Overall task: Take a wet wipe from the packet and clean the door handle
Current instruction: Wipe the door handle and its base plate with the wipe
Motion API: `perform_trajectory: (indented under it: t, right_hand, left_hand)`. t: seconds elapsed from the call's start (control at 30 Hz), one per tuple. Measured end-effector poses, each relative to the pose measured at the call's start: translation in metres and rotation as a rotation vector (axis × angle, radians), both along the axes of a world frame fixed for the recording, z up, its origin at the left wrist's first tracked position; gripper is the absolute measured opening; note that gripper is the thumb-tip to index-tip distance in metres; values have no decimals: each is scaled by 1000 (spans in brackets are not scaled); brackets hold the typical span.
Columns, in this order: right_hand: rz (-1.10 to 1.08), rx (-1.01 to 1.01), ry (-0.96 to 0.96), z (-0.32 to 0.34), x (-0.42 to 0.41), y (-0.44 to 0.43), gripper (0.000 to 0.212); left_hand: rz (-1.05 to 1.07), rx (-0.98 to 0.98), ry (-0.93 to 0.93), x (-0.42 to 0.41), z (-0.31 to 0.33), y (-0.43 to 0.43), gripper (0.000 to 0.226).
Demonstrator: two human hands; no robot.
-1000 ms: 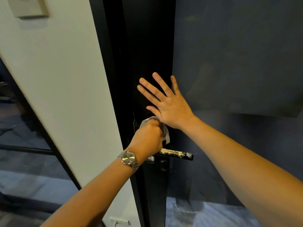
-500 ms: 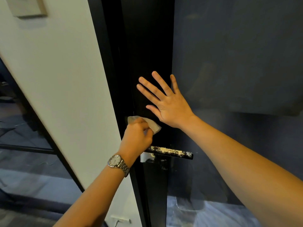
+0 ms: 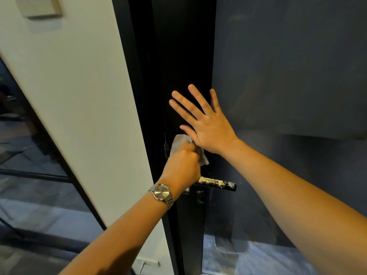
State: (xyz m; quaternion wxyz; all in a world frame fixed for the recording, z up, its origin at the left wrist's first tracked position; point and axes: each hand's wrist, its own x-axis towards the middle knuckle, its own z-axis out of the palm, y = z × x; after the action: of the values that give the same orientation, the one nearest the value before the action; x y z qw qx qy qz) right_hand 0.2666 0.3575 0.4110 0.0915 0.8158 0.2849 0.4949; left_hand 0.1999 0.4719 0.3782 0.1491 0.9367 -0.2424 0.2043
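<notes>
Two bare forearms come in from the bottom edge, and nearest to me a silver wristwatch [image 3: 161, 193] sits on the left wrist. Just past it my left hand [image 3: 181, 165] is clenched round the wet wipe [image 3: 178, 140], holding it at the black door stile [image 3: 184, 56], close to the door's left edge and just above the root of the door handle [image 3: 216, 183].

The handle is a dark horizontal lever pointing right. Its top is streaked with pale, flaky patches, thickest near the left hand, with a whitish blotch by the free end. My left hand covers the inner end; the rest of the lever is bare, with open room to its right and below it.

The wipe is pale grey and crumpled. One flap sticks out above the knuckles and another hangs to the right, under the heel of my right hand [image 3: 210, 130]. That hand lies flat on the door above the wipe, fingers straight and spread, grasping nothing, and its palm crowds the space directly above the wipe. Its little finger reaches the line where the stile meets the dark glass panel [image 3: 288, 76].

Left of the door's edge runs a white wall [image 3: 79, 86], with a pale wall plate [image 3: 39, 6] near its top and a socket [image 3: 148, 262] low down. Farther left I see dim glazing with black bars [image 3: 33, 173]; what lies beyond I cannot make out.
</notes>
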Motion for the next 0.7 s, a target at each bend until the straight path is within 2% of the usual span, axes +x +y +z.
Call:
perform_trajectory:
  t: [0.07,0.17,0.2,0.23,0.37,0.4,0.43,0.6,0.7]
  right_hand:
    - [2,-1,3,0,0,0,55]
    - [25,8,18,0,0,-1,55]
    - [29,10,19,-1,0,-1,55]
    - [30,11,21,-1,0,-1,55]
    - [16,10,17,-2,1,-1,55]
    - [20,12,20,-2,1,-2,55]
    - [24,14,21,-2,1,-1,55]
    - [34,13,22,0,0,-1,56]
    - [24,10,24,-1,0,-2,56]
  left_hand:
    - [-11,-40,-45,2,-3,2,25]
    - [186,-299,-48,13,-8,14,17]
    - [238,-321,-34,13,-9,15,17]
    - [246,-293,-26,12,-10,13,17]
    - [-12,-17,-65,5,-10,1,27]
    - [-37,-9,-57,7,-10,3,28]
    - [-25,-50,-53,11,-11,6,27]
    - [299,-545,91,10,-17,19,18]
    - [309,-535,104,8,-18,19,18]
